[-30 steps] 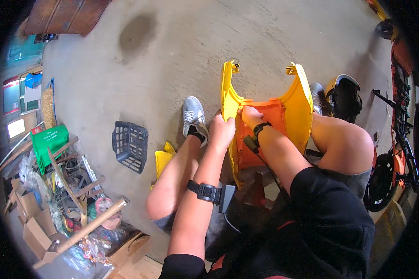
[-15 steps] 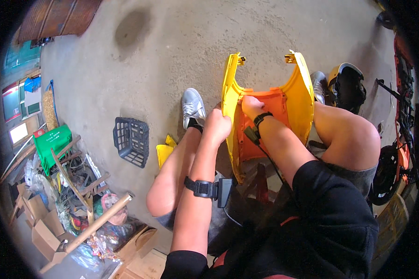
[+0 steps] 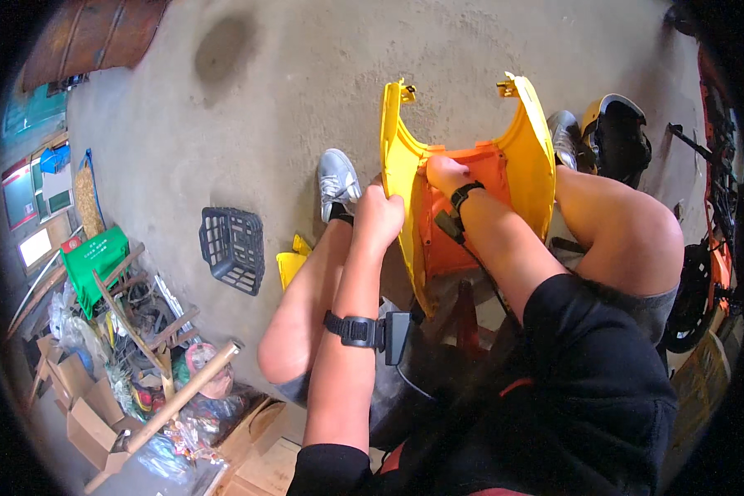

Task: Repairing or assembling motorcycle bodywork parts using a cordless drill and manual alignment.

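Between my knees stands a curved, U-shaped yellow plastic body panel (image 3: pixel 531 161), with metal clips at its two upper tips. An orange plastic panel (image 3: pixel 486 186) spans the space between its yellow sides. My left hand (image 3: pixel 380 217) is closed around the outer edge of the left yellow side. Reaching inside, my right hand (image 3: pixel 446 175) has its fingers curled at the orange panel's upper left, by the seam with the yellow side. Its fingertips are hidden, so whatever they hold does not show.
A dark plastic basket (image 3: pixel 232 250) lies on the concrete floor at left. Behind my left leg is another yellow piece (image 3: pixel 289 264). A yellow-and-black helmet (image 3: pixel 616 140) sits by my right shoe. Cardboard and scrap (image 3: pixel 91 422) pile up at lower left; a motorbike (image 3: pixel 715 248) stands at right.
The yellow and orange panels and both hands sit slightly higher and further left in view. The whole view has shifted a little too. Both hands keep their places on the panels.
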Tool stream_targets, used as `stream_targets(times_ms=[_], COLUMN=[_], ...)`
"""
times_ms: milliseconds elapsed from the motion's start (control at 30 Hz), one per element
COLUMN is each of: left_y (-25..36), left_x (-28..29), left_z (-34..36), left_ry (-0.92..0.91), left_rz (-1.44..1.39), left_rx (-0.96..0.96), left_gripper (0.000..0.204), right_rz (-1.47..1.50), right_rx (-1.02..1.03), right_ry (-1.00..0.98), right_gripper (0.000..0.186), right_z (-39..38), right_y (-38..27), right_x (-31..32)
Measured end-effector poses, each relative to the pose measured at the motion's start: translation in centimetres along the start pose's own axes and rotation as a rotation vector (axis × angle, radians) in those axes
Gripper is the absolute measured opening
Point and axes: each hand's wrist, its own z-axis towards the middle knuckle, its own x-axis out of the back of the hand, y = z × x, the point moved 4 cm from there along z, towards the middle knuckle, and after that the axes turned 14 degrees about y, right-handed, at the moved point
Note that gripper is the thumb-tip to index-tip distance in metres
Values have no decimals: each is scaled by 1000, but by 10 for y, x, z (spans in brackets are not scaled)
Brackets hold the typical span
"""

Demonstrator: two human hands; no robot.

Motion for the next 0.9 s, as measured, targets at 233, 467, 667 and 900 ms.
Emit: stream_targets(times_ms=[233,467,667,900], left_y=[-5,30,118,118], left_x=[17,25,63,102], left_z=[-3,-16,-24,-62], left_ry=[142,90,270,21], left_rz=[71,64,-789,-1317], left_rx=[73,36,-59,279], left_gripper=[33,45,64,60], right_rz=[125,138,433,900], right_rx=[131,215,54,471], right_ry=[-85,-51,-65,721], right_gripper=[49,58,60,57], right_z=[-38,-14,2,-195], right_y=[-31,-6,48,-48], right_x=[21,-8,111,358])
